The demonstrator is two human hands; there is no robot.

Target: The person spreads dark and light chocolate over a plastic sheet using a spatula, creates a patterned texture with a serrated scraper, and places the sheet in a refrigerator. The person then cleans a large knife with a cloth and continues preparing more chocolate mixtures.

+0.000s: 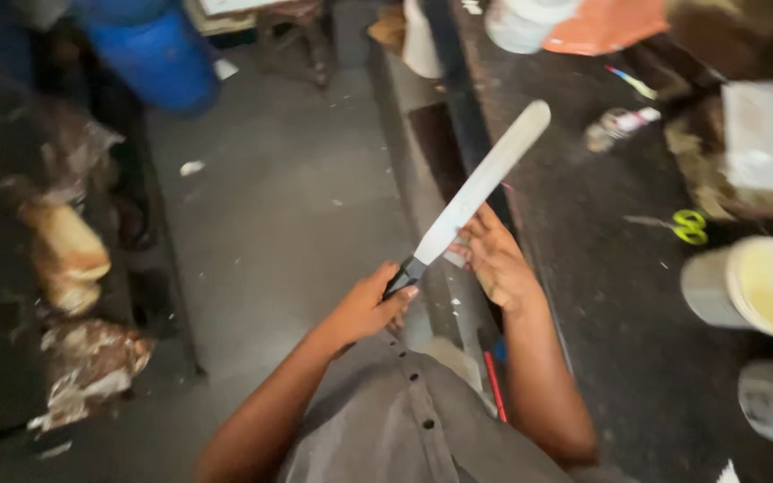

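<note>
While we look down past the grey shirt (404,420), we see the left hand (364,309) with its grip closed around the black handle of a long spatula (476,188), the forearm rising from the near left and the wrist bent slightly inward. The pale flat blade slants up and away to the right, its rounded tip lying over the near edge of the dark worktop (601,295). The right hand (498,259) sits just right of the blade's lower part, fingers spread and curved, the fingertips touching the blade rather than clasping it; its grip is loose and open. The right forearm runs down along the worktop's edge toward the near right.

On the worktop, right of the hands, lie scissors with yellow-green handles (680,225), and nearer still stands a white tub (749,286) of pale cream. At far left a blue barrel (158,54) stands on the grey floor (270,206), well apart from the hands.
</note>
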